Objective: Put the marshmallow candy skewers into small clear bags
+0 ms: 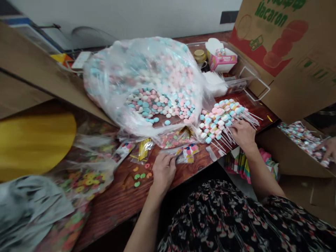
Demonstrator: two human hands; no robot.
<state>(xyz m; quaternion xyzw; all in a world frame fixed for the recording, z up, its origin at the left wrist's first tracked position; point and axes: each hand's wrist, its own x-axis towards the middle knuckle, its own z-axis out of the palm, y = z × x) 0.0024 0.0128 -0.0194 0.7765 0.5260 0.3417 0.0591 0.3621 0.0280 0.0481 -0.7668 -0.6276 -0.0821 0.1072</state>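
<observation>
My left hand (164,169) is closed in a pinch at the near edge of some small clear printed plastic bags (190,152). How many bags its fingers grip I cannot tell. On the right, my right hand (245,134) has its fingers curled on the white sticks of piled candy skewers (220,117), threaded with pink, blue and white pieces. A large clear sack (141,63) of loose pastel candies (165,105) lies open beyond both hands. Yellow twist ties (144,149) and several loose gummy rings (142,175) are left of my left hand.
A bag of colourful gummy rings (86,180) and a grey cloth (31,213) lie at left. Behind the skewers stands a clear tray (244,82) with a pink box (223,63) and a jar (200,56). Cardboard boxes (291,84) flank the right; another person's hand (329,148) reaches into one.
</observation>
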